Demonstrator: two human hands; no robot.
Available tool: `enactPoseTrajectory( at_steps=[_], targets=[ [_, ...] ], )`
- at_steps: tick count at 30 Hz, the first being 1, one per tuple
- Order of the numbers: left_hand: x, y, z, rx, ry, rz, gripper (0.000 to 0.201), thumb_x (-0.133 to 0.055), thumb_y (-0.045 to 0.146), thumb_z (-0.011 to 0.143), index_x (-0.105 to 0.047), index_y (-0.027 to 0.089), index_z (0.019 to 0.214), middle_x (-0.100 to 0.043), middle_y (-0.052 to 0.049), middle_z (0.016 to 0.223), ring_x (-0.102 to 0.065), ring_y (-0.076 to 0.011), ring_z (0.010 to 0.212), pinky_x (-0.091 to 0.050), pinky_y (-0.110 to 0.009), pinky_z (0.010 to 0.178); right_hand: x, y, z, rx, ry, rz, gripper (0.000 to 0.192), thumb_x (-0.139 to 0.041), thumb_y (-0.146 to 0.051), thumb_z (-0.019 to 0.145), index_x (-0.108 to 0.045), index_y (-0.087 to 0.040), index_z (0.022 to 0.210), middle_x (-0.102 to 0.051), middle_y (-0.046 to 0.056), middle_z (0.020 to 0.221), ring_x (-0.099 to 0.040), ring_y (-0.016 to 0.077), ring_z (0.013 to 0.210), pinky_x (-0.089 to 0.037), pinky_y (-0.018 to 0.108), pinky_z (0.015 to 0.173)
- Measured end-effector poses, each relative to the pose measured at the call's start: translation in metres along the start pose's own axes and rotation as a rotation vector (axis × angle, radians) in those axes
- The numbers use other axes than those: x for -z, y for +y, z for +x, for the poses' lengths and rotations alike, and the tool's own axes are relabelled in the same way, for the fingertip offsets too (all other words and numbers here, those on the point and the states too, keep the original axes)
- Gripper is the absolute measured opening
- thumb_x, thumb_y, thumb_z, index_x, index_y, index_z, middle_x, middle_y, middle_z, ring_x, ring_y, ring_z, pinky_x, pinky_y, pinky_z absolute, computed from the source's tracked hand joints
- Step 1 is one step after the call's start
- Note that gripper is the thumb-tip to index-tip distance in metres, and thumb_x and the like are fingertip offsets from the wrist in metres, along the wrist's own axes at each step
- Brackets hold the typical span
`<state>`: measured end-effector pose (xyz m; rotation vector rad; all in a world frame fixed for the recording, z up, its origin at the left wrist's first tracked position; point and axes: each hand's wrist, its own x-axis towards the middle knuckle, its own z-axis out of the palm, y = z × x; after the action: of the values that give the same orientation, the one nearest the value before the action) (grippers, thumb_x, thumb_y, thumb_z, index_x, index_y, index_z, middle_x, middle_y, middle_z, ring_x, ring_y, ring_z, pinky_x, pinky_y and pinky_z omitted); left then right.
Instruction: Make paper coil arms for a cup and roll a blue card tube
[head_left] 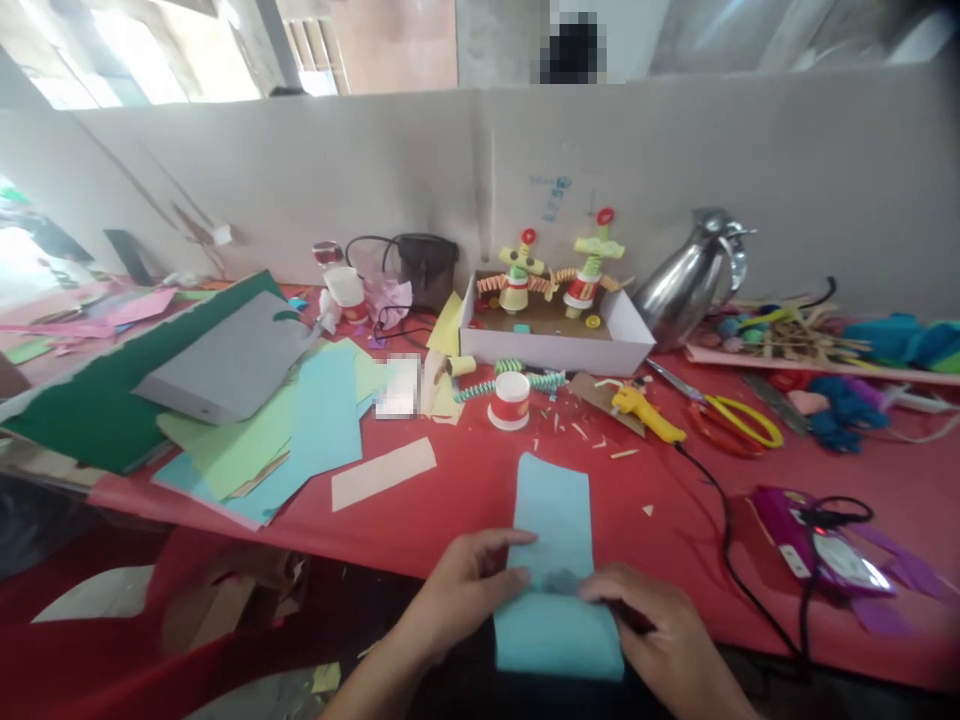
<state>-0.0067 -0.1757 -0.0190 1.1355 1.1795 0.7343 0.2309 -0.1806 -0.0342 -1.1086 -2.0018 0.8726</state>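
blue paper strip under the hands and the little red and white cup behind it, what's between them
In the head view, only bare red tablecloth with a few paper scraps lies between the blue paper strip and the cup.

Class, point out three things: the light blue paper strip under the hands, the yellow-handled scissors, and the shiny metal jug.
Light blue paper strip (553,515), head view, on its flat upper half.
Yellow-handled scissors (739,420), head view, on a handle loop.
Shiny metal jug (679,285), head view, on its body.

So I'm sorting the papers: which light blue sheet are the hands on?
The narrow light blue strip at the table's near edge, under the left hand and right hand. The larger light blue sheet lies untouched in the pile to the left.
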Motion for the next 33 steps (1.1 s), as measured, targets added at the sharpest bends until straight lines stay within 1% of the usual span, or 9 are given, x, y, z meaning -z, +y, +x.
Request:
enactPoseTrajectory(
  at_steps=[2, 5, 9, 12, 14, 18, 21, 24, 33],
  targets=[
    [-0.002, 0.003, 0.016, -0.108, -0.054, 0.02, 0.045, -0.07, 0.038, 0.081, -0.069, 0.019, 0.122, -0.071, -0.009, 0.104, -0.065, -0.0229, 0.091, -0.051, -0.035, 0.083, 0.0, 0.008, 0.003, 0.214, 0.171, -0.103, 0.028, -0.053, -0.005, 0.086, -0.07, -0.026, 0.093, -0.074, -0.002, 0.086, -0.071, 0.0145, 0.082, -0.057, 0.023, 0.076],
    [0.0, 0.006, 0.038, -0.311, -0.052, 0.006, 0.036, -0.068, 0.033, 0.082, -0.073, 0.022, 0.116, -0.065, -0.011, 0.126, -0.063, -0.0251, 0.109, -0.048, -0.035, 0.092, -0.002, 0.027, 0.007, 0.393, 0.33, -0.331, 0.035, -0.051, -0.001, 0.086, -0.071, -0.026, 0.1, -0.075, 0.001, 0.093, -0.07, 0.0161, 0.088, -0.057, 0.027, 0.083],
    [0.028, 0.008, 0.057, -0.364, 0.369, 0.129, 0.021, -0.063, 0.031, 0.083, -0.079, 0.022, 0.093, -0.073, -0.009, 0.111, -0.066, -0.0242, 0.103, -0.051, -0.035, 0.089, -0.009, 0.051, 0.008, 0.393, 0.341, -0.517, 0.045, -0.042, 0.003, 0.081, -0.071, -0.023, 0.102, -0.074, 0.003, 0.096, -0.071, 0.0172, 0.089, -0.059, 0.03, 0.081],
    [0.073, 0.016, 0.073, -0.318, 0.716, 0.27, 0.026, -0.057, 0.034, 0.086, -0.076, 0.021, 0.099, -0.076, -0.007, 0.097, -0.068, -0.0214, 0.087, -0.053, -0.032, 0.077, -0.014, 0.061, 0.008, 0.364, 0.353, -0.563, 0.054, -0.038, 0.005, 0.072, -0.069, -0.023, 0.105, -0.074, 0.003, 0.098, -0.072, 0.0165, 0.089, -0.06, 0.029, 0.081],
    [0.105, 0.027, 0.087, -0.305, 0.842, 0.572, 0.031, -0.049, 0.029, 0.089, -0.074, 0.02, 0.104, -0.075, -0.006, 0.101, -0.068, -0.0201, 0.088, -0.053, -0.031, 0.076, -0.015, 0.064, 0.007, 0.36, 0.35, -0.588, 0.056, -0.037, 0.004, 0.069, -0.069, -0.023, 0.106, -0.074, 0.002, 0.1, -0.072, 0.0165, 0.09, -0.06, 0.028, 0.082],
    [0.147, 0.051, 0.122, -0.277, 0.861, 0.809, 0.024, -0.058, 0.024, 0.079, -0.077, 0.022, 0.094, -0.074, -0.008, 0.106, -0.06, -0.0286, 0.106, -0.046, -0.04, 0.093, -0.015, 0.067, 0.007, 0.393, 0.337, -0.642, 0.056, -0.039, 0.001, 0.067, -0.068, -0.023, 0.108, -0.074, 0.002, 0.1, -0.072, 0.0167, 0.089, -0.059, 0.028, 0.082],
    [0.153, 0.056, 0.147, -0.238, 0.881, 0.95, 0.018, -0.066, 0.022, 0.069, -0.077, 0.016, 0.082, -0.071, -0.017, 0.108, -0.049, -0.0383, 0.118, -0.034, -0.051, 0.102, -0.014, 0.069, 0.008, 0.427, 0.342, -0.672, 0.055, -0.038, 0.001, 0.067, -0.067, -0.024, 0.107, -0.074, 0.001, 0.098, -0.072, 0.0163, 0.087, -0.058, 0.027, 0.081],
    [0.151, 0.051, 0.165, -0.212, 0.904, 1.017, 0.016, -0.061, 0.016, 0.069, -0.075, 0.013, 0.075, -0.068, -0.021, 0.106, -0.044, -0.0394, 0.122, -0.027, -0.054, 0.104, -0.013, 0.068, 0.01, 0.453, 0.341, -0.68, 0.052, -0.039, 0.0, 0.069, -0.067, -0.023, 0.106, -0.075, 0.001, 0.097, -0.072, 0.0156, 0.085, -0.057, 0.025, 0.081],
    [0.164, 0.058, 0.172, -0.197, 1.044, 0.726, 0.011, -0.059, 0.022, 0.067, -0.065, 0.017, 0.06, -0.067, -0.016, 0.079, -0.057, -0.0333, 0.099, -0.039, -0.042, 0.086, -0.013, 0.072, 0.006, 0.433, 0.341, -0.69, 0.054, -0.039, 0.0, 0.067, -0.068, -0.024, 0.106, -0.075, 0.0, 0.099, -0.072, 0.0159, 0.087, -0.058, 0.025, 0.082]
  ],
)
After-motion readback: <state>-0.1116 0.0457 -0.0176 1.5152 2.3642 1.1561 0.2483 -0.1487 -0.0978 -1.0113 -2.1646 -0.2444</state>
